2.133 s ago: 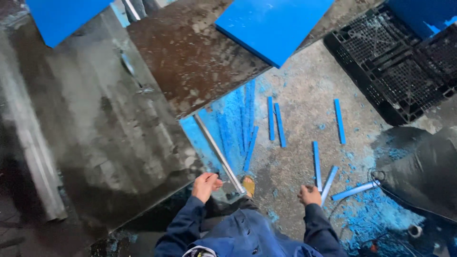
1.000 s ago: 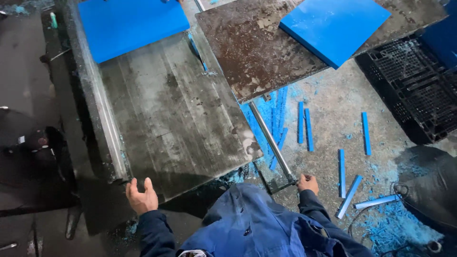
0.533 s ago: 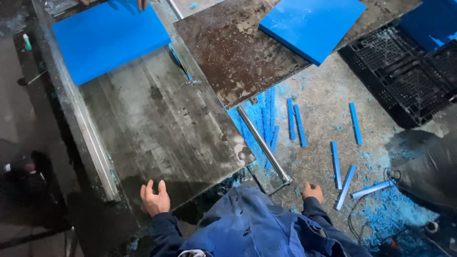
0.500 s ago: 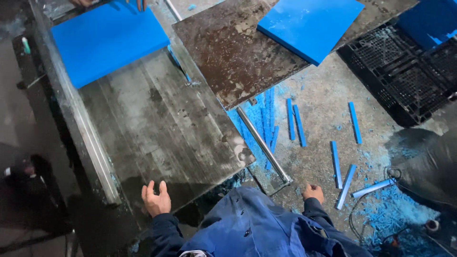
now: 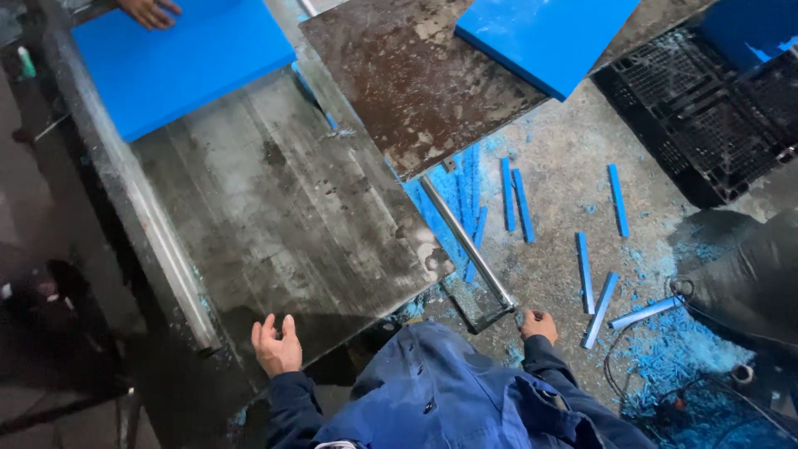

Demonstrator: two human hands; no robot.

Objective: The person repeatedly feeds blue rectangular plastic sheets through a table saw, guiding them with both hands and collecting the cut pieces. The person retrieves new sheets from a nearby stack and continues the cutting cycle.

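My left hand (image 5: 276, 347) hovers palm up with fingers apart at the near edge of a wet grey metal table (image 5: 283, 216), holding nothing. My right hand (image 5: 539, 324) hangs low with curled fingers beside the end of a metal rail (image 5: 465, 243) that slopes down from the table; it holds nothing that I can see. A blue slab (image 5: 179, 66) lies at the table's far end with another person's hand (image 5: 148, 11) on its far edge. A second blue slab (image 5: 544, 33) rests on a rusty brown plate (image 5: 407, 75).
Several blue strips (image 5: 586, 258) and blue shavings (image 5: 665, 357) litter the concrete floor at the right. A black plastic pallet (image 5: 706, 116) sits at the upper right, a dark bag (image 5: 748, 274) at the right edge. Dark machinery (image 5: 50, 316) stands to the left.
My view has swung left and closer to the table. My left hand left the rail and rose to the table's near edge. The blue slab on the table has slid nearer.
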